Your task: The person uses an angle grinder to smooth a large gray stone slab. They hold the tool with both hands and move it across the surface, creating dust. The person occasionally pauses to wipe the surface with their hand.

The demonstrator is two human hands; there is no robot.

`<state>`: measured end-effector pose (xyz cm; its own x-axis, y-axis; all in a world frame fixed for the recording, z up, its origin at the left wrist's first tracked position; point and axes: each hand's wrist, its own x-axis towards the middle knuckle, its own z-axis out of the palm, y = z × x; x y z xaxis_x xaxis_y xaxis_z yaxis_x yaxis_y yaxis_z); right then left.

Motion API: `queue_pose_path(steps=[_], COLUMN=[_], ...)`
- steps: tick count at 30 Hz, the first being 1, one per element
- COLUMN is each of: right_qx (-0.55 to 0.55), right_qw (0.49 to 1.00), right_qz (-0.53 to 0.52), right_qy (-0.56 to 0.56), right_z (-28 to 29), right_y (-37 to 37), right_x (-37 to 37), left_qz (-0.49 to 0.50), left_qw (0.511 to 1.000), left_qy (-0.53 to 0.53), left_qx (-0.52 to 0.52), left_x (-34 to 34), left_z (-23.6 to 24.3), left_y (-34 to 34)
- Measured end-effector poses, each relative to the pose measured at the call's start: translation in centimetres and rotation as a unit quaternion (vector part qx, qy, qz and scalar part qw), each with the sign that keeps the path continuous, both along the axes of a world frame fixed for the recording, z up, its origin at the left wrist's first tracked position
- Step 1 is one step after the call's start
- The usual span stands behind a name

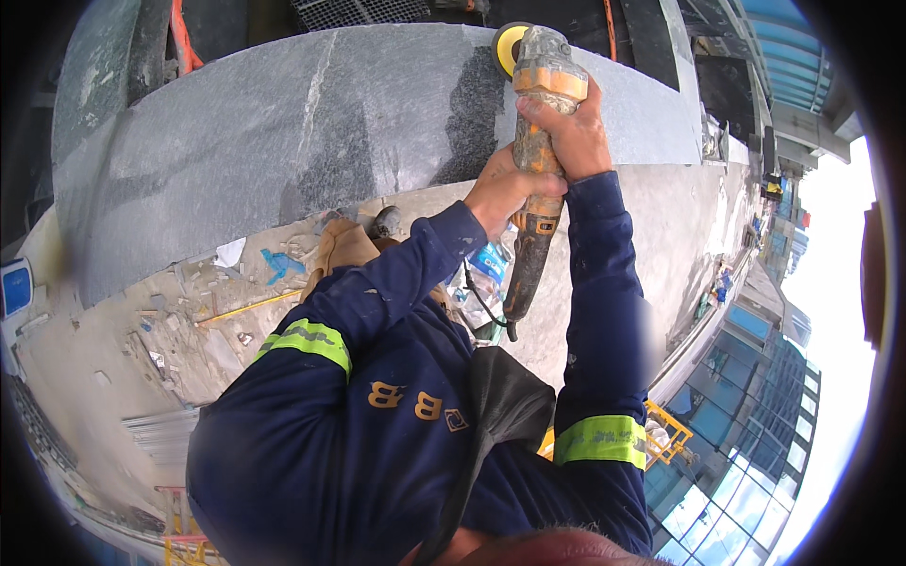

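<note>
Both my hands grip a dusty orange and yellow angle grinder (540, 85). My right hand (574, 134) wraps the upper body of the tool near its head. Lower down, my left hand (500, 193) holds the handle. The grinder's yellow disc (510, 45) rests against the top face of a large grey granite slab (283, 132). The tool's black cord (483, 307) hangs down from the handle end. My arms are in dark blue sleeves with yellow-green reflective bands.
Below the slab lies a dusty concrete floor (189, 330) strewn with stone chips, a yellow rod (250, 307), blue scraps and a tan glove (344, 247). Glass building fronts (755, 443) and a yellow frame (665, 429) are at the lower right. Metal bars lie at left.
</note>
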<state>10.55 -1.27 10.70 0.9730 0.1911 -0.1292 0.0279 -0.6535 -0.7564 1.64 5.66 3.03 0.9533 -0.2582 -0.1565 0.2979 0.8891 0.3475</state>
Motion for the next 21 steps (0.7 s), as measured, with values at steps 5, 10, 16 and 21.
queue_pose_path(steps=[5, 10, 16, 21], right_qx=[-0.027, -0.01, -0.05, -0.052], right_qw=[1.0, 1.0, 0.999, 0.998], right_qz=[0.004, -0.003, 0.01, 0.001], right_qy=[0.012, 0.015, 0.0, -0.031], right_z=[-0.4, -0.8, -0.4, -1.0], right_y=[1.1, 2.6, 2.6, 2.8], right_x=[1.1, 1.5, 1.4, 1.9], left_qz=[0.006, -0.004, 0.007, -0.015], left_qw=[0.999, 0.999, 0.997, 0.998], left_qy=[0.043, 0.049, 0.07, 0.054], left_qx=[0.0, 0.006, 0.017, -0.005], left_x=[0.2, 0.9, 0.4, 1.1], left_z=[1.1, 1.1, 1.7, 1.6], left_y=[1.4, 3.1, 3.1, 3.5])
